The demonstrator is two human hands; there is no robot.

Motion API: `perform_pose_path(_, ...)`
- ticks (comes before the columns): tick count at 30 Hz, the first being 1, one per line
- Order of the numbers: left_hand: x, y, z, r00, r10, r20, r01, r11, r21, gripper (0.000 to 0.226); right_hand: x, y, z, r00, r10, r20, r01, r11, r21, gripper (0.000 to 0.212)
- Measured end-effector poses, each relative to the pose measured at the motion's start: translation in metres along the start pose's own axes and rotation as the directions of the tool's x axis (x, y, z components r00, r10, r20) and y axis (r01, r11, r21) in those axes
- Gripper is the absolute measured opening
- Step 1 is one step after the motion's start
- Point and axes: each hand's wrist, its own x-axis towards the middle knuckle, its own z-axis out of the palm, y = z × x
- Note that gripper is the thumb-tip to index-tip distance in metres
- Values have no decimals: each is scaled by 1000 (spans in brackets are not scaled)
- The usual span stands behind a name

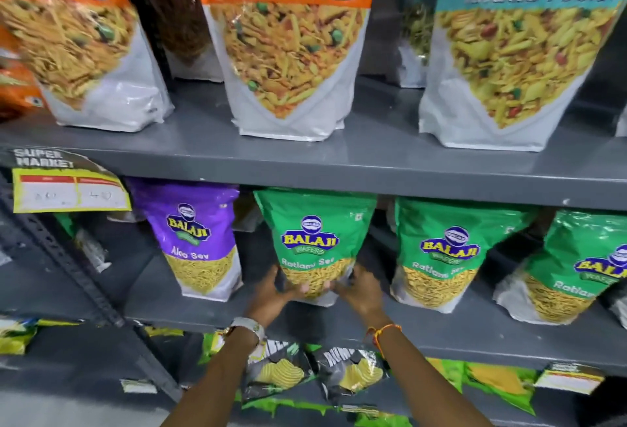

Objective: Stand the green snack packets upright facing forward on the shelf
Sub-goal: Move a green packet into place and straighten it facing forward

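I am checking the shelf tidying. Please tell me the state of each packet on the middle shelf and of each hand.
Left green packet: upright, facing forward, held.
Middle green packet: upright, facing forward.
Right green packet: leaning, facing forward.
Purple packet: upright.
Left hand: gripping packet base.
Right hand: gripping packet base.

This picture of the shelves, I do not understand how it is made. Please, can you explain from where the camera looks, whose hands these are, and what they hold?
There is no machine here. A person wears one wide-angle camera on the head, so you look forward and down along their own arms at grey shop shelves.

The left hand and right hand grip the bottom of a green Ratlami Sev packet, one on each side. It stands upright on the middle shelf, label forward.

Beside it stand a purple Aloo Sev packet and two more green Ratlami Sev packets. The top shelf holds large orange Mitha Mix pouches and a teal Khatta Mitha pouch.
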Motion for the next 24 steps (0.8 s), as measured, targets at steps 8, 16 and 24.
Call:
perform_pose_path(8, 11, 2, -3, 992, 113, -50, -104, 982, 159, 82, 20, 9, 18, 993, 37, -111, -40, 999, -18, 30)
perform_pose_path(16, 16, -5, -4, 995, 93, -17, -90, 987, 134, 72, 14, 11, 13, 998, 10, -61, -3, 994, 110, 30)
perform_pose_path(24, 16, -17, -9, 996, 88, -2, -86, 983, 162, 59, 10, 9, 7, 997, 54, -52, -48, 992, 115, 28)
